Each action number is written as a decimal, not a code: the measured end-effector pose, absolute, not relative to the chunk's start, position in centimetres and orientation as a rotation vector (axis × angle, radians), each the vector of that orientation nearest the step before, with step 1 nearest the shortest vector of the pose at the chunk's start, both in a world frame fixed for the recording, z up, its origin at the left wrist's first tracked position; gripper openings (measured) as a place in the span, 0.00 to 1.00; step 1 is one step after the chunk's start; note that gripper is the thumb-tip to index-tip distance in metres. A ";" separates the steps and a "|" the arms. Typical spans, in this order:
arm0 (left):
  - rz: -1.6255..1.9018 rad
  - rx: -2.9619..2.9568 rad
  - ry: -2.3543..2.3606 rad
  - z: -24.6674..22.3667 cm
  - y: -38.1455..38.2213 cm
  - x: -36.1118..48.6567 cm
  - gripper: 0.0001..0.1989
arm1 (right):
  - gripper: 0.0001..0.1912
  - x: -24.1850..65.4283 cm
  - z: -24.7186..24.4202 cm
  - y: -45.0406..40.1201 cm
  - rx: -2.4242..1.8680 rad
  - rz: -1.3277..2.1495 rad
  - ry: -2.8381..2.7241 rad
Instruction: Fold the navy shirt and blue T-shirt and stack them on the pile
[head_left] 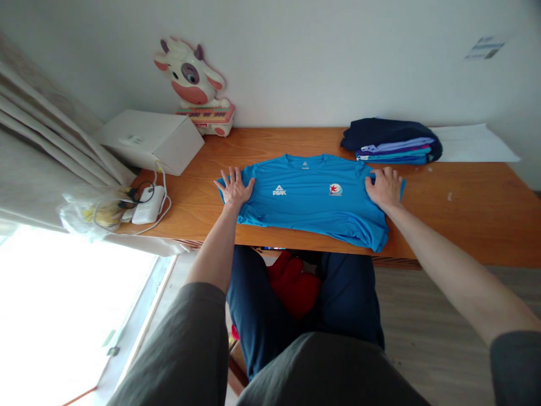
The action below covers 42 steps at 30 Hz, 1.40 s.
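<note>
A blue T-shirt [304, 194] lies front side up near the table's front edge, its lower part tucked under. White PEAK lettering and a round red and white badge mark its chest. With fingers spread, my left hand [236, 189] presses flat on the sleeve at the left. On the opposite sleeve rests my right hand [384, 189], its fingers slightly bent and a little apart, thumb out to the side. Small wrinkles show in the cloth beside that thumb and along the lower edge.
Behind the shirt at right, a stack of folded clothes [391, 141] sits by white paper [473, 142]. At left are a white box [152, 138], a cow toy keyboard [198, 90], a white power strip [147, 206] with cables, and a clear plastic bag [93, 211].
</note>
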<state>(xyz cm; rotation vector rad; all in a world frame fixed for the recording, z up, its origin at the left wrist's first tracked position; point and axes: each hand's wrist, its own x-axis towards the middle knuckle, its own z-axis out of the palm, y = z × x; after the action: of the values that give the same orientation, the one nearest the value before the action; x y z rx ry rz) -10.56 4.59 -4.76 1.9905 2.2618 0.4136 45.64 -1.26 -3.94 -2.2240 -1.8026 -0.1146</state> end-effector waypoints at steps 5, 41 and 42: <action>0.602 2.077 2.216 -4.9 4.4 -10.7 0.43 | 0.32 46.0 -4.4 -0.9 -2.222 -0.109 -1.810; 0.458 1.948 2.209 -4.7 4.4 -10.4 0.46 | 0.30 56.0 -5.2 -4.9 -2.358 -0.085 -1.686; 0.483 1.946 2.201 -4.7 4.4 -10.5 0.46 | 0.26 55.8 -4.7 -4.5 -2.301 -0.053 -1.759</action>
<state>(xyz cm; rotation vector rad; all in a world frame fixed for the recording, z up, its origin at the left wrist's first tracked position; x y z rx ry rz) -10.48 4.40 -4.75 1.9460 2.2015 0.4833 55.80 -4.49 -4.74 -2.3011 -1.7589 -0.0528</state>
